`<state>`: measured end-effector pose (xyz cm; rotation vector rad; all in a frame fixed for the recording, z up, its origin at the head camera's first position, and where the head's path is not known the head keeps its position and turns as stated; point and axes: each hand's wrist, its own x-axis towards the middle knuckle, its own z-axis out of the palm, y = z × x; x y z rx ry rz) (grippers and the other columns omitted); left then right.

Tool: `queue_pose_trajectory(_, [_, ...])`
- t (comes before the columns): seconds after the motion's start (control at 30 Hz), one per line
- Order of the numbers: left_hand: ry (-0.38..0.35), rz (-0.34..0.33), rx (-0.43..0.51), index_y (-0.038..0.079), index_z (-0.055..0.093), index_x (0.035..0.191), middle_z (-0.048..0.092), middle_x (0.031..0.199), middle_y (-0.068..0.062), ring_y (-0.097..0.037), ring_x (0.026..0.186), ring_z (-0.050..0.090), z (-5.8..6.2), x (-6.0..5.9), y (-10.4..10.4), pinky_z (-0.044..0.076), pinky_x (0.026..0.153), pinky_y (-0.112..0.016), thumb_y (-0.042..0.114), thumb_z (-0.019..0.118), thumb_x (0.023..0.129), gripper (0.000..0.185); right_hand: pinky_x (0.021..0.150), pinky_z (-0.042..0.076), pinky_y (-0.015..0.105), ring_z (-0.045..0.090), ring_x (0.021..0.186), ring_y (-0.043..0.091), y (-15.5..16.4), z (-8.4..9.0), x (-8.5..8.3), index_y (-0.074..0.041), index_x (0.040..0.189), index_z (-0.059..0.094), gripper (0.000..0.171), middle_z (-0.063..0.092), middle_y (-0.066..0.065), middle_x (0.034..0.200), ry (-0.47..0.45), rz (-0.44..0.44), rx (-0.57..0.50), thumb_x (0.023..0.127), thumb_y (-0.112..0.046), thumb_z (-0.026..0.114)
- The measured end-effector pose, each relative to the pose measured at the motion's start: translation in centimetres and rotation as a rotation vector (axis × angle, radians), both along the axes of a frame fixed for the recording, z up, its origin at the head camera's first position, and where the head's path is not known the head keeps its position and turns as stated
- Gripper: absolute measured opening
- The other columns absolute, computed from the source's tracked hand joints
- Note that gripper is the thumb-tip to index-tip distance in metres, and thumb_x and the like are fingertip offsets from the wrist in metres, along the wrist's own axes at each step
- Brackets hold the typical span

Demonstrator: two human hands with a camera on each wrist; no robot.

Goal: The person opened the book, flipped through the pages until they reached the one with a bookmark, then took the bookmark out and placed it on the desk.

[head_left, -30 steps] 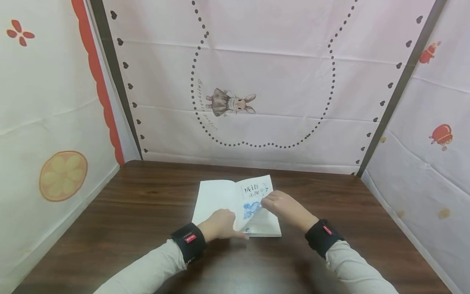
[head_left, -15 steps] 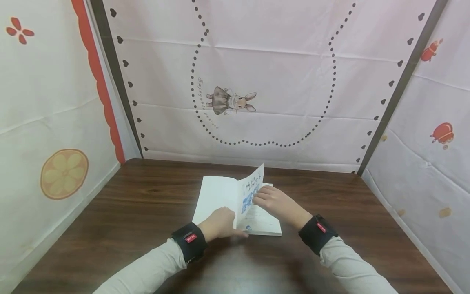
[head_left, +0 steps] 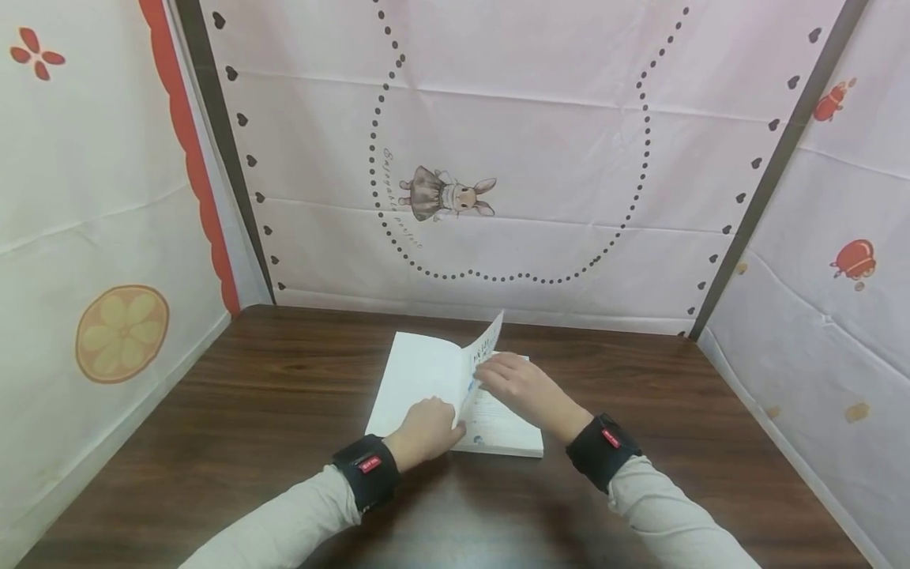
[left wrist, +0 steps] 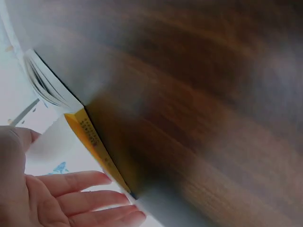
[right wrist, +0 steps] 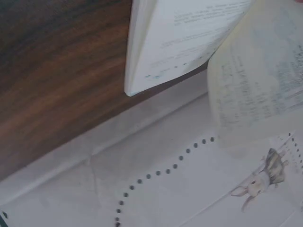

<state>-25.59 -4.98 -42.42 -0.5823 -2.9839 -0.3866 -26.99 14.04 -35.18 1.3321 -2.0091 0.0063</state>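
Book (head_left: 415,371) open on table (head_left: 213,411), one page (head_left: 485,344) up

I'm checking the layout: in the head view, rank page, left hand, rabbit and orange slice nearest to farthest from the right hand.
1. Page: at the right hand
2. Left hand: left, at the book
3. Rabbit: back cloth
4. Orange slice: left cloth

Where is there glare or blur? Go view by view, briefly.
Head: pale glare on the dark brown wooden table at bottom centre; left wrist: whitish haze over it, lettering on the yellow book spine too soft to read; right wrist: print on the curled white paper page blurred.
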Motion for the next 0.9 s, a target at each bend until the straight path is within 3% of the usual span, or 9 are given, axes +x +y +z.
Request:
queue_pose_trajectory(0.13, [-0.021, 0.013, 0.071, 0.002, 0.063, 0.073, 0.048, 0.05, -0.001, -0.013, 0.044, 0.043, 0.8, 0.2, 0.2, 0.03, 0.043, -0.023, 0.024, 0.056, 0.088, 0.028, 0.084, 0.053, 0.026, 0.066, 0.094, 0.014, 1.1, -0.5, 0.0, -0.007, 0.104, 0.067, 0.031, 0.071, 0.002, 0.097, -0.119, -0.105, -0.096, 0.076, -0.011, 0.077])
queue_pose_trajectory(0.27, [-0.056, 0.042, 0.169, -0.002, 0.068, 0.09, 0.066, 0.071, -0.01, -0.017, 0.059, 0.057, 2.0, 0.2, 0.3, 0.041, 0.053, -0.027, 0.027, 0.054, 0.09, 0.032, 0.081, 0.054, 0.028, 0.067, 0.091, 0.016, 2.4, -1.3, 0.0, -0.006, 0.104, 0.068, 0.026, 0.072, 0.003, 0.095, -0.265, -0.221, -0.017, 0.08, -0.015, 0.074])
queue_pose_trajectory(0.37, [-0.071, 0.056, 0.231, -0.005, 0.067, 0.102, 0.07, 0.086, -0.014, -0.022, 0.071, 0.063, 2.6, 0.2, 0.0, 0.047, 0.062, -0.032, 0.028, 0.05, 0.093, 0.038, 0.083, 0.054, 0.031, 0.067, 0.094, 0.017, 2.9, -2.0, -0.1, -0.006, 0.106, 0.068, 0.026, 0.072, 0.005, 0.098, -0.35, -0.275, 0.048, 0.082, -0.017, 0.072])
queue_pose_trajectory(0.47, [-0.071, 0.065, 0.309, -0.007, 0.064, 0.109, 0.065, 0.071, -0.009, -0.017, 0.06, 0.058, 3.0, 0.0, -0.3, 0.044, 0.053, -0.027, 0.027, 0.046, 0.095, 0.041, 0.086, 0.053, 0.033, 0.067, 0.096, 0.019, 3.2, -2.6, 0.0, -0.006, 0.106, 0.068, 0.027, 0.072, 0.006, 0.1, -0.444, -0.323, 0.084, 0.082, -0.019, 0.072])
queue_pose_trajectory(0.57, [-0.073, 0.081, 0.417, -0.007, 0.057, 0.12, 0.054, 0.056, -0.005, -0.011, 0.046, 0.044, 3.5, -0.2, -0.5, 0.031, 0.043, -0.02, 0.023, 0.046, 0.096, 0.041, 0.088, 0.052, 0.036, 0.066, 0.099, 0.02, 3.5, -3.1, -0.2, -0.005, 0.108, 0.068, 0.031, 0.071, 0.007, 0.103, -0.598, -0.387, 0.117, 0.084, -0.024, 0.07])
queue_pose_trajectory(0.7, [-0.049, 0.102, 0.564, -0.005, 0.051, 0.128, 0.065, 0.071, -0.017, -0.015, 0.052, 0.055, 4.5, -0.1, -1.0, 0.039, 0.044, -0.02, 0.016, 0.049, 0.093, 0.041, 0.084, 0.053, 0.036, 0.067, 0.093, 0.02, 4.0, -3.8, -0.5, -0.005, 0.108, 0.068, 0.037, 0.071, 0.007, 0.099, -0.764, -0.442, 0.145, 0.084, -0.033, 0.069])
queue_pose_trajectory(0.77, [-0.029, 0.109, 0.623, -0.003, 0.051, 0.128, 0.064, 0.074, -0.02, -0.018, 0.054, 0.055, 4.8, -0.1, -1.3, 0.039, 0.045, -0.021, 0.011, 0.052, 0.09, 0.04, 0.077, 0.053, 0.032, 0.065, 0.083, 0.016, 4.2, -4.2, -0.7, -0.006, 0.104, 0.069, 0.038, 0.071, 0.004, 0.092, -0.805, -0.441, 0.156, 0.082, -0.036, 0.071])
queue_pose_trajectory(0.83, [0.005, 0.116, 0.652, 0.0, 0.052, 0.128, 0.061, 0.067, -0.014, -0.015, 0.052, 0.053, 5.1, 0.1, -1.5, 0.037, 0.045, -0.02, 0.007, 0.054, 0.088, 0.04, 0.069, 0.05, 0.028, 0.058, 0.074, 0.012, 4.4, -4.6, -0.9, -0.007, 0.102, 0.069, 0.041, 0.069, 0.0, 0.086, -0.826, -0.436, 0.175, 0.079, -0.04, 0.074])
queue_pose_trajectory(0.9, [0.046, 0.11, 0.633, 0.002, 0.05, 0.129, 0.049, 0.054, -0.006, -0.012, 0.045, 0.041, 5.1, 0.3, -1.8, 0.029, 0.042, -0.019, 0.003, 0.055, 0.087, 0.043, 0.066, 0.045, 0.027, 0.052, 0.071, 0.01, 4.5, -4.9, -0.9, -0.007, 0.104, 0.067, 0.046, 0.067, -0.001, 0.085, -0.847, -0.43, 0.193, 0.075, -0.042, 0.076])
